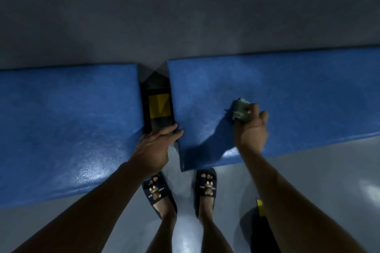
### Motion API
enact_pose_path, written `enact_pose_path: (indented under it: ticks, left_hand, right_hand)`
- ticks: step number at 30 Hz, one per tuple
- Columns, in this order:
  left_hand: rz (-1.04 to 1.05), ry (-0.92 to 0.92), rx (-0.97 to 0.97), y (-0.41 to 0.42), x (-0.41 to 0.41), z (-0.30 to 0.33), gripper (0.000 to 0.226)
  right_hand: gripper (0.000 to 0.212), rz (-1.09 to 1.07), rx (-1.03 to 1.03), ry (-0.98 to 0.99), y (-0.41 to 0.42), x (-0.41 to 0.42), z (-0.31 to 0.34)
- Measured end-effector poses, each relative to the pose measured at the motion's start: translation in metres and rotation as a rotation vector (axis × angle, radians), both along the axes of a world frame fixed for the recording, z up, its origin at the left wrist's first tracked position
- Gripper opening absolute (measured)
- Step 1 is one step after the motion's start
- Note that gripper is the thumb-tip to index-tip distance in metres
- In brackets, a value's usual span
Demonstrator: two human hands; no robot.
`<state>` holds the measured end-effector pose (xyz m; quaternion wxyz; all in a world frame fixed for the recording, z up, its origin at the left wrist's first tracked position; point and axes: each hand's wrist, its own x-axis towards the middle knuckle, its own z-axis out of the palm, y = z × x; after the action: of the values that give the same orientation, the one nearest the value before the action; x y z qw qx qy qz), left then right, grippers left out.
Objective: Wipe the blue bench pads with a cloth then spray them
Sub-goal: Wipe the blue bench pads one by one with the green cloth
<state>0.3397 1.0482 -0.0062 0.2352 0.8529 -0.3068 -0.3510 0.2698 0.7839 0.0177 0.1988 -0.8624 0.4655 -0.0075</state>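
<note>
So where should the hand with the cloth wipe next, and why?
Probably sweep sideways along the right pad. The right hand grips the cloth near its front left part, while the left hand rests at the gap.

Bare forearms; dark slides bearing gold bear emblems.

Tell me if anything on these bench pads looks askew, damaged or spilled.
Nothing stands out. Both blue pads, left pad and right pad, look intact and dry; the right hand holds the cloth on the right one.
</note>
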Motion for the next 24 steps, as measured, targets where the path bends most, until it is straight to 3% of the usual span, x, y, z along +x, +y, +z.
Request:
enact_pose_path:
  ticks: [2,4,6,8,10,14,16,20,22,24]
  left_hand:
    - [0.028,0.0,-0.011,0.0,0.0,0.003,0.078]
    - [0.054,-0.006,-0.03,-0.002,-0.003,0.005,0.074]
    - [0.047,-0.01,-0.008,-0.004,-0.004,0.005,0.074]
    - [0.019,0.018,0.048,-0.003,-0.001,0.001,0.082]
    - [0.023,0.037,0.068,-0.001,0.001,-0.003,0.085]
    - [0.058,0.028,0.045,-0.004,0.004,-0.004,0.079]
    - [0.087,0.0,0.034,-0.005,0.009,-0.005,0.075]
    - [0.17,-0.06,-0.01,-0.011,0.014,-0.003,0.06]
    - [0.209,-0.127,-0.063,-0.015,0.017,-0.001,0.057]
    - [0.191,-0.161,-0.072,-0.017,0.02,0.0,0.064]
  right_hand:
    - [0.044,0.224,0.0,-0.064,0.048,0.007,-0.003]
    - [0.047,0.587,0.012,-0.032,0.082,0.007,-0.002]
    - [0.048,0.881,0.019,-0.012,0.073,0.014,0.002]
    - [0.045,1.042,-0.048,0.009,0.038,0.024,0.003]
    - [0.041,0.908,-0.098,0.016,-0.005,0.03,0.001]
    - [0.03,0.094,-0.021,0.005,-0.047,0.042,0.002]
    - [0.034,0.062,-0.028,0.007,-0.014,0.053,0.0]
    - [0.041,0.743,-0.007,-0.048,0.065,0.041,-0.002]
    - [0.039,1.068,-0.047,-0.054,0.059,0.041,-0.002]
    - [0.043,1.23,-0.085,-0.042,0.028,0.055,0.001]
